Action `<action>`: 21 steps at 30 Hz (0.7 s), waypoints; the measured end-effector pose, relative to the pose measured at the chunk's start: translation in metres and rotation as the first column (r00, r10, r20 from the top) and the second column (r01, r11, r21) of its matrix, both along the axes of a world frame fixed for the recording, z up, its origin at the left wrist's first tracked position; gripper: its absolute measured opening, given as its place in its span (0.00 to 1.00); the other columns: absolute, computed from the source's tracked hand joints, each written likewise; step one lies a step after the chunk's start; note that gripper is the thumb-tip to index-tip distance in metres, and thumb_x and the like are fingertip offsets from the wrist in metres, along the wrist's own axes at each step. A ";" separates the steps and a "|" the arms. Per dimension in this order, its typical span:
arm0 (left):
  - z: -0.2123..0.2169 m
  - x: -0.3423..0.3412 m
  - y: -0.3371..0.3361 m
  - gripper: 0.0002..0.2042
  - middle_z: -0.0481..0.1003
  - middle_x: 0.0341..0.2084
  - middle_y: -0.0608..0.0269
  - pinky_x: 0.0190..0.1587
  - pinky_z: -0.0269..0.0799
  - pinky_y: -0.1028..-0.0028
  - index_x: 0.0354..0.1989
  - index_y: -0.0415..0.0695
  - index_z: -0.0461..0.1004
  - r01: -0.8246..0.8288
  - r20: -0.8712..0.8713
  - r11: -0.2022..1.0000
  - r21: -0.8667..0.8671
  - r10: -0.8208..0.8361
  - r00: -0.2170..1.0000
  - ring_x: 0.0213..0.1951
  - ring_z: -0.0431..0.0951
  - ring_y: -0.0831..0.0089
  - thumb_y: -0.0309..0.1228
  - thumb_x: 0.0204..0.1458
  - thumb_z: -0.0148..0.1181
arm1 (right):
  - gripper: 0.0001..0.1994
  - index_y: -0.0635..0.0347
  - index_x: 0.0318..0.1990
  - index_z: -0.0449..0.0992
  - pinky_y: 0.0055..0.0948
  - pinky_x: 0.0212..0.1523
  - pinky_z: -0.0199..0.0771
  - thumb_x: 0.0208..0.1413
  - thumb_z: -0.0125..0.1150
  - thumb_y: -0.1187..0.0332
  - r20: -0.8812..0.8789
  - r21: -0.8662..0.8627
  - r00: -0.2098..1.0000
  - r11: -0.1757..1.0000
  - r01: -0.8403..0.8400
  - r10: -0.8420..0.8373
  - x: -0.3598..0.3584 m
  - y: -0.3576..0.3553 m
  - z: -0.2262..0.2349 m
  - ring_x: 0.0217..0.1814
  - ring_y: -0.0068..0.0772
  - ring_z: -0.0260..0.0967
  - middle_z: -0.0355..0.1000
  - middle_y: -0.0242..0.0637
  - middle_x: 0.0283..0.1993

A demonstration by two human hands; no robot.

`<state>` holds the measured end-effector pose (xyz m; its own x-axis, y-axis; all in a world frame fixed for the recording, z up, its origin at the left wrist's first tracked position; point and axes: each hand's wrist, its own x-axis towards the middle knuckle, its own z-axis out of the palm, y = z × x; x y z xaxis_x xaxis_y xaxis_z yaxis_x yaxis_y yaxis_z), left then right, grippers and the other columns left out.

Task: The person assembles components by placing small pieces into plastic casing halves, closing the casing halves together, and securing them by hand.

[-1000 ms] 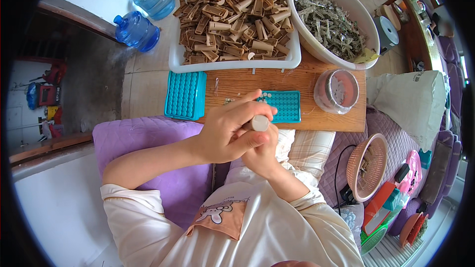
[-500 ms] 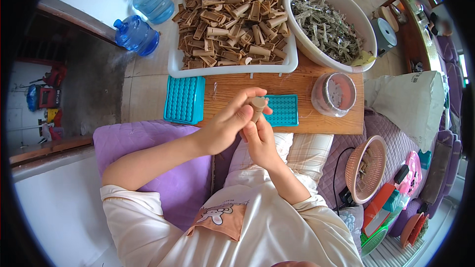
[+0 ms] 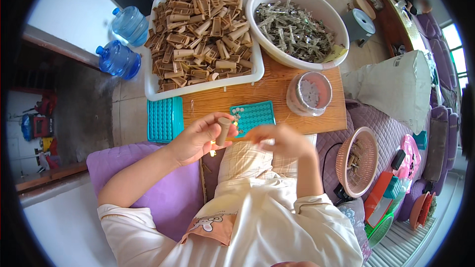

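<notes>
Between the thumb and fingers of my left hand [image 3: 195, 141] is a tan plastic cylinder [image 3: 223, 131], held nearly upright. Just below it a small yellow glow [image 3: 213, 149] shows; its source is hard to make out. My right hand [image 3: 283, 141] is apart from the cylinder, over my lap, smeared by motion, so its fingers are unclear. Beyond the hands lies a teal tray [image 3: 257, 113] with rows of round pockets; several small round pieces sit at its left side. A stack of similar teal trays [image 3: 165, 118] stands at the table's left.
A white bin [image 3: 208, 86] heaped with tan plastic shells stands at the back. Beside it are a white basin [image 3: 341, 44] of clear and silvery parts and a clear tub [image 3: 309, 96] with small whitish pieces. On the quilted seat at right sits a pink basket [image 3: 370, 168].
My hands have parted: the right moved off to the right, while the left keeps the cylinder and shifted left. A yellow glow now shows below the cylinder. The whole view has shifted.
</notes>
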<state>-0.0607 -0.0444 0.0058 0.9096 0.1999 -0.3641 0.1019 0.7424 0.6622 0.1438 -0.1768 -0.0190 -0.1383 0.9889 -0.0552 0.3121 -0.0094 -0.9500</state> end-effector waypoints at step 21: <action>-0.011 0.010 0.002 0.15 0.68 0.36 0.64 0.36 0.68 0.75 0.49 0.49 0.61 -0.052 -0.245 0.999 -0.002 0.050 0.968 0.37 0.70 0.75 0.40 0.55 0.42 | 0.09 0.61 0.31 0.75 0.32 0.29 0.70 0.40 0.54 0.73 0.591 -0.036 0.732 0.895 0.444 -0.339 0.159 0.015 -0.040 0.25 0.40 0.71 0.71 0.46 0.23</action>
